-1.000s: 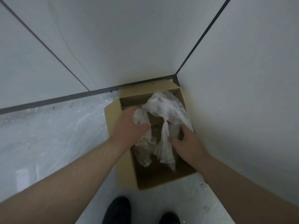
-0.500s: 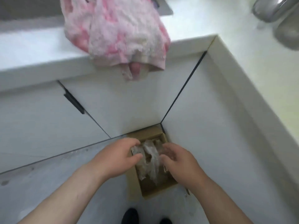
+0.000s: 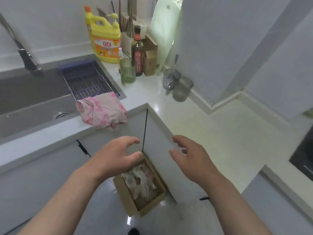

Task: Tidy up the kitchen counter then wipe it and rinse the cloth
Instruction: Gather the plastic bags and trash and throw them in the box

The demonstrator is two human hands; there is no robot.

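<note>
From the head camera, the person's left hand (image 3: 116,157) and right hand (image 3: 189,157) hang in the air in front of the white cabinet corner, both empty, fingers spread and loosely curled, well clear of anything. Below them, at 6 o'clock of the view, an open brown cardboard box (image 3: 128,202) sits on the floor, tucked into the cabinet corner. It holds crumpled clear plastic wrapping (image 3: 140,182), so it appears to serve as a rubbish bin for what comes off the desk.

The task's cloth, a crumpled pink-and-white rag (image 3: 101,110), lies at 11 o'clock from the hands, draped over the front edge of the white desk (image 3: 211,129) just beside the grey sink (image 3: 30,99), probably left there to be in reach for wiping and rinsing. It looks soft, bunched and unevenly folded, one corner hanging over the edge.

At 12 o'clock, a yellow detergent jug (image 3: 105,39), a dark glass bottle (image 3: 138,53) and grey glass tumblers (image 3: 182,89) stand gathered at the back of the desk, leaving the front surface free for wiping.
</note>
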